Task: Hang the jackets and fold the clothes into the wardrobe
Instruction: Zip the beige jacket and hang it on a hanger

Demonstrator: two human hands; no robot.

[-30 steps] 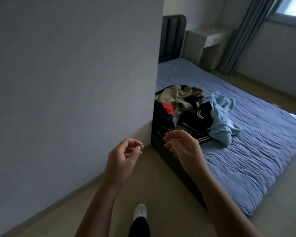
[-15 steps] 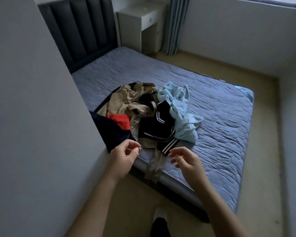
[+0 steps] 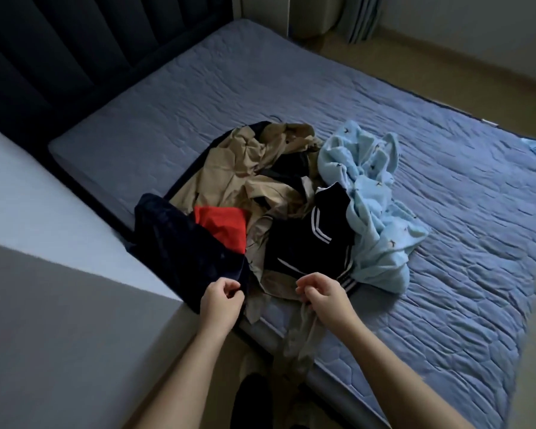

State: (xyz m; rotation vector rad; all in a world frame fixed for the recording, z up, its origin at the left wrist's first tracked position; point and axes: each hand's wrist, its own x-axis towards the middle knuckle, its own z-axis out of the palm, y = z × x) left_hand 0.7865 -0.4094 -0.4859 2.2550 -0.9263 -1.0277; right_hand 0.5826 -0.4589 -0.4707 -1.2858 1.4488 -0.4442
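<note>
A heap of clothes lies on the blue quilted bed (image 3: 446,168). In it are a beige jacket (image 3: 229,174), a dark navy garment (image 3: 183,243), a red piece (image 3: 222,224), a black top with white stripes (image 3: 304,243) and a light blue fleece (image 3: 369,196). My left hand (image 3: 222,300) hovers with loosely curled fingers at the navy garment's near corner. My right hand (image 3: 325,294) is loosely curled over the near edge of the beige fabric, whose strap hangs off the bed. Neither hand plainly holds anything. No wardrobe is in view.
A grey wall corner (image 3: 59,305) juts in at the left, right beside the bed. The dark padded headboard (image 3: 44,57) stands behind it. A white bedside unit (image 3: 316,13) and a curtain (image 3: 362,17) are at the far end. Bare floor (image 3: 461,78) runs along the bed's far side.
I have stepped round the wall corner towards the bed, and the view now looks down on the clothes heap. Both hands have come forward to its near edge, still loosely curled.
</note>
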